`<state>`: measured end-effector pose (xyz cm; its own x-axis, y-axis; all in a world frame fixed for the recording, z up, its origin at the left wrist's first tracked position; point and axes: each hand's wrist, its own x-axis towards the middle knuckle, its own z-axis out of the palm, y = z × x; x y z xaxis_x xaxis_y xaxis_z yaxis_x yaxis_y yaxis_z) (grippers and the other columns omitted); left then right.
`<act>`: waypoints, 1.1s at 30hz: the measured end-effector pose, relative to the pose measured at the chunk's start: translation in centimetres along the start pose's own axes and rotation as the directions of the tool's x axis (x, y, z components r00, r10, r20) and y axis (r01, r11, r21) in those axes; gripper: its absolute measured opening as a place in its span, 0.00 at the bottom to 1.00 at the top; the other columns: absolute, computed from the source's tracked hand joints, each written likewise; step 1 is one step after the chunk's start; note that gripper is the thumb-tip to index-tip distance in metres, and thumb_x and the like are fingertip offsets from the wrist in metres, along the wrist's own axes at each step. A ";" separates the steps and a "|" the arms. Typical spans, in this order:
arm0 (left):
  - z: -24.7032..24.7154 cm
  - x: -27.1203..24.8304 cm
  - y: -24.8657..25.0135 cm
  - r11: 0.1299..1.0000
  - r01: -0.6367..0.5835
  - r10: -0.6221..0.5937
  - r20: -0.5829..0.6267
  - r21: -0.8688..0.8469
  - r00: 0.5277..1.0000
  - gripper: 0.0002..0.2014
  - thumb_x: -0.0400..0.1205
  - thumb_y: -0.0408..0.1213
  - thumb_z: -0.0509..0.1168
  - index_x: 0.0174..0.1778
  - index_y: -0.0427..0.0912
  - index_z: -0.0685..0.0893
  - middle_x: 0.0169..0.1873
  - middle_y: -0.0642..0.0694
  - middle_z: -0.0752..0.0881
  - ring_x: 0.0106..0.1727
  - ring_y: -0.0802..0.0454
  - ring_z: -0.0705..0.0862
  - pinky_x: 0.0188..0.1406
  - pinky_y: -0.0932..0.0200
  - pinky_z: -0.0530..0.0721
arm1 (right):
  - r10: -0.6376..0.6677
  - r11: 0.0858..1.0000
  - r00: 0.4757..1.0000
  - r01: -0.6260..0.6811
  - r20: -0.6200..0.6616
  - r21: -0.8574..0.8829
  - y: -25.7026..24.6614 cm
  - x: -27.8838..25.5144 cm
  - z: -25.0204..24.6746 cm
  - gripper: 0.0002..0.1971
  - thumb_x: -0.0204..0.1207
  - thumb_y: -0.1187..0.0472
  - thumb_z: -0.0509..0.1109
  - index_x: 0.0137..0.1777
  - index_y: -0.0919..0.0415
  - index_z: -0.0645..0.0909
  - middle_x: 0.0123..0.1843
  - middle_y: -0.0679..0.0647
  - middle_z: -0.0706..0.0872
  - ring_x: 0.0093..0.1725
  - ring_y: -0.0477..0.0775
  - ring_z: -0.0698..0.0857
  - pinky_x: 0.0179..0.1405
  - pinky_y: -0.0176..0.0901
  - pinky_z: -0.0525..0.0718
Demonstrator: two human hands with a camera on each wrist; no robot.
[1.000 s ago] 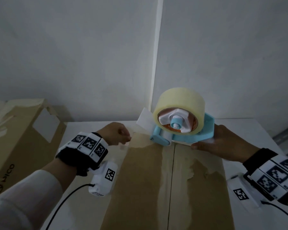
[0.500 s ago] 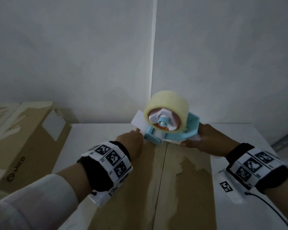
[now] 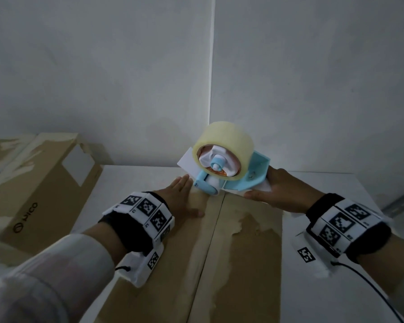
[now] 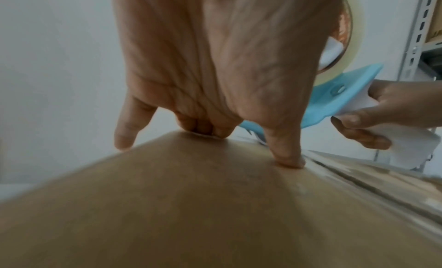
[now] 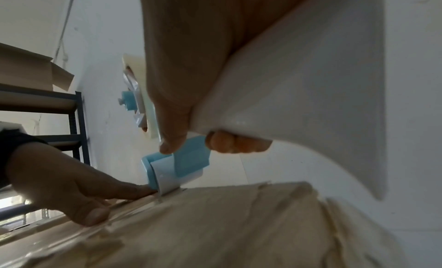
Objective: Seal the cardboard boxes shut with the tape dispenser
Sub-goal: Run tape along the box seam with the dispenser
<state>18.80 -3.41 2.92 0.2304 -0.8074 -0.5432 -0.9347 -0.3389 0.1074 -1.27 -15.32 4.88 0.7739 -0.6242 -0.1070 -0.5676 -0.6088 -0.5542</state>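
A brown cardboard box (image 3: 173,264) lies in front of me, its two top flaps meeting at a centre seam (image 3: 214,234). My right hand (image 3: 278,194) grips the white handle of a light blue tape dispenser (image 3: 229,178) with a large roll of clear tape (image 3: 224,145). Its roller (image 5: 167,175) touches the far end of the seam. My left hand (image 3: 180,199) lies flat on the left flap beside the roller, fingers straight, thumb (image 4: 287,153) pressing near the seam.
A second cardboard box (image 3: 40,183) with torn labels stands at the left on the white table (image 3: 336,206). White walls meet in a corner just behind. Metal shelving (image 5: 74,139) shows in the wrist views.
My left hand has gone from a fist left of the dispenser to lying flat on the left flap next to the roller. The dispenser has stayed at the far end of the seam.
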 end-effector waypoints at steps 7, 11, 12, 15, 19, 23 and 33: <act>0.0 0.5 -0.3 1.000 0.009 -0.009 0.024 0.014 1.000 0.48 0.79 0.58 0.58 0.80 0.36 0.35 0.81 0.42 0.35 0.83 0.48 0.38 0.80 0.53 0.45 | 0.074 0.997 0.997 -0.074 0.024 -0.001 4.2 -4.6 -2.6 0.09 0.71 0.51 0.72 0.48 0.41 0.76 0.37 0.35 0.78 0.31 0.25 0.80 0.26 0.21 0.76; -0.2 0.3 0.0 0.999 0.034 -0.035 0.037 0.029 0.999 0.48 0.79 0.57 0.58 0.80 0.37 0.34 0.81 0.43 0.34 0.83 0.49 0.37 0.80 0.53 0.45 | 0.157 0.987 0.987 -0.155 -0.039 0.045 7.5 -8.1 -4.3 0.14 0.69 0.59 0.76 0.31 0.41 0.75 0.21 0.41 0.84 0.22 0.33 0.81 0.19 0.25 0.77; -0.2 0.3 0.2 0.999 0.041 -0.042 0.039 0.036 0.998 0.47 0.80 0.57 0.58 0.80 0.37 0.34 0.81 0.44 0.34 0.83 0.49 0.38 0.80 0.53 0.45 | 0.169 0.985 0.984 -0.167 -0.047 0.042 8.1 -8.8 -4.4 0.15 0.69 0.60 0.76 0.29 0.43 0.75 0.19 0.35 0.83 0.20 0.35 0.80 0.18 0.26 0.75; -0.2 0.2 0.4 0.997 0.060 -0.062 0.039 0.050 0.997 0.47 0.80 0.56 0.58 0.80 0.37 0.34 0.81 0.44 0.34 0.83 0.49 0.38 0.80 0.53 0.46 | 0.196 0.980 0.980 -0.194 -0.042 0.050 8.8 -11.0 -5.0 0.12 0.64 0.53 0.79 0.28 0.43 0.78 0.17 0.28 0.80 0.17 0.39 0.79 0.18 0.27 0.73; -0.3 0.3 0.5 0.996 0.075 -0.078 0.050 0.051 0.996 0.46 0.80 0.55 0.58 0.80 0.37 0.34 0.81 0.43 0.34 0.83 0.49 0.37 0.81 0.53 0.45 | 0.191 0.975 0.978 -0.179 -0.089 0.129 10.2 -13.5 -4.9 0.21 0.45 0.20 0.66 0.31 0.31 0.81 0.17 0.35 0.81 0.16 0.41 0.79 0.17 0.26 0.74; -0.4 0.4 0.5 0.996 0.077 -0.079 0.046 0.040 0.996 0.46 0.81 0.54 0.58 0.80 0.37 0.34 0.81 0.43 0.34 0.83 0.49 0.37 0.80 0.53 0.46 | 0.194 0.977 0.975 -0.182 -0.108 0.108 11.9 -13.5 -4.1 0.11 0.64 0.59 0.79 0.30 0.44 0.80 0.20 0.34 0.84 0.19 0.40 0.81 0.18 0.25 0.75; -0.6 -0.3 1.3 0.987 0.132 -0.137 0.041 0.092 0.990 0.45 0.81 0.53 0.58 0.80 0.39 0.34 0.81 0.43 0.35 0.83 0.48 0.39 0.81 0.47 0.49 | 0.158 0.974 0.982 -0.139 -0.099 0.177 12.5 -13.4 -2.8 0.15 0.67 0.65 0.77 0.31 0.47 0.75 0.22 0.24 0.81 0.25 0.28 0.81 0.24 0.19 0.75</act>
<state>17.67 -3.92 3.71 0.3447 -0.7331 -0.5863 -0.9169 -0.3968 -0.0429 -19.54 -15.93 1.68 0.6426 -0.7580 -0.1115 -0.6113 -0.4196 -0.6710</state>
